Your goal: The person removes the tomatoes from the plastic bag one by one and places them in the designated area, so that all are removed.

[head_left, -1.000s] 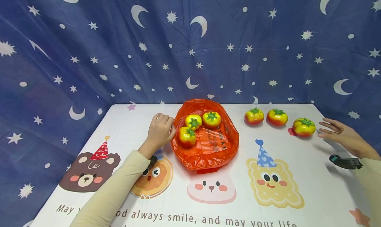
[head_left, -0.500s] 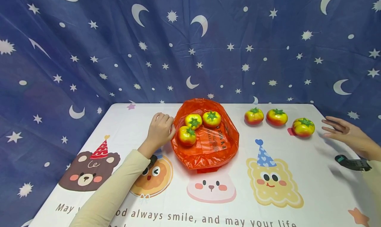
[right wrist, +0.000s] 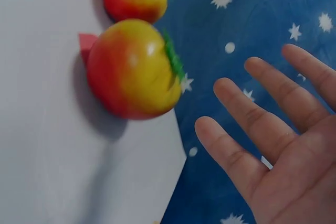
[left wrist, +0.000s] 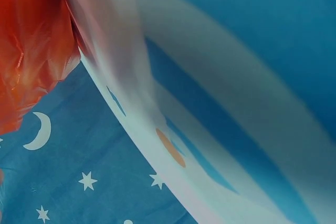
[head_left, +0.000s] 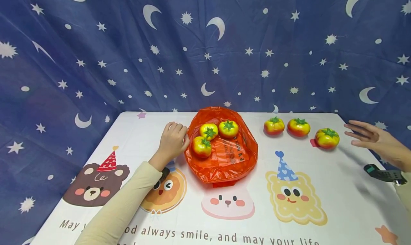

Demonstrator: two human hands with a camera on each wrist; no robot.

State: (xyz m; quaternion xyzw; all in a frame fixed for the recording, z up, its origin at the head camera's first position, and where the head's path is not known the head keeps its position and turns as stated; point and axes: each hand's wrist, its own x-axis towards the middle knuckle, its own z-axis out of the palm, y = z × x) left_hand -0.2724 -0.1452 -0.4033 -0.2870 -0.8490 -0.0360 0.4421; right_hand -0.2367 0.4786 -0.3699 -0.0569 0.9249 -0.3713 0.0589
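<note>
An open red plastic bag (head_left: pixel 229 172) lies mid-table with three red-and-yellow tomatoes inside, one of them the front tomato (head_left: pixel 201 147). At the bag's left rim, my left hand (head_left: pixel 173 139) has its fingers curled and grips the edge; the fingertips are hidden. To the right, my right hand (head_left: pixel 374 138) hovers with fingers straight and spread, holding nothing. The nearest thing to it is the rightmost tomato (head_left: pixel 327 138), a gap apart; the right wrist view shows this tomato (right wrist: pixel 134 72) beside the bare fingers (right wrist: pixel 257 121). In the left wrist view the bag (left wrist: pixel 31 45) fills the upper left.
Two more tomatoes stand in a row behind the rightmost one, a left tomato (head_left: pixel 274 126) and a middle tomato (head_left: pixel 298 127). The white tablecloth (head_left: pixel 350 205) has printed cartoon figures and lettering. A blue star-patterned curtain (head_left: pixel 237 73) hangs behind the table.
My right hand has drawn slightly right and risen a little, with its fingers spread. My left hand, the bag and the tomatoes stay in place.
</note>
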